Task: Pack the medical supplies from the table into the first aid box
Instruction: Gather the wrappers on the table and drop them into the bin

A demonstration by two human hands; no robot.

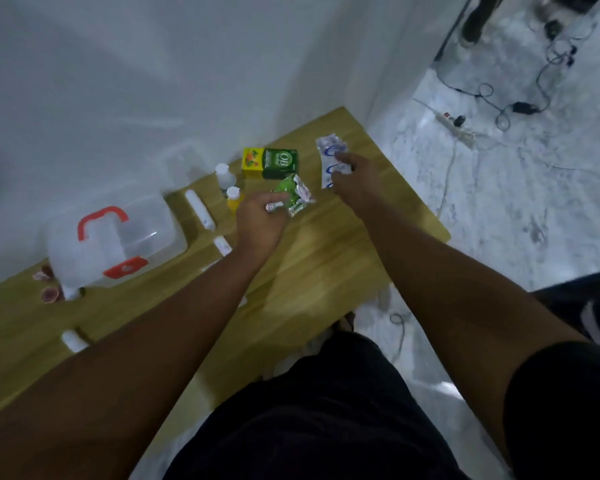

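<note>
Pinching the green foil sachet (pixel 296 195) at its near edge with the left hand (pixel 262 220), centre of frame; closing the right hand (pixel 355 178) on the white blister strip (pixel 329 155); probably light, thin, slippery; taking by edges; first aid box (pixel 118 240) waiting closed, middle left.

On the table (pixel 326 258) I count one first aid box (pixel 118 237) with a red handle; one green and yellow carton (pixel 271 163); two small bottles, one white (pixel 223 174) and one yellow (pixel 234 199). I count two foil packets, one green (pixel 297 195) and one white and blue (pixel 329 150); three white tubes (pixel 200 209) (pixel 222 244) (pixel 72 341); two pinkish rolls (pixel 49 294) (pixel 44 273), too blurred to tell more.
</note>
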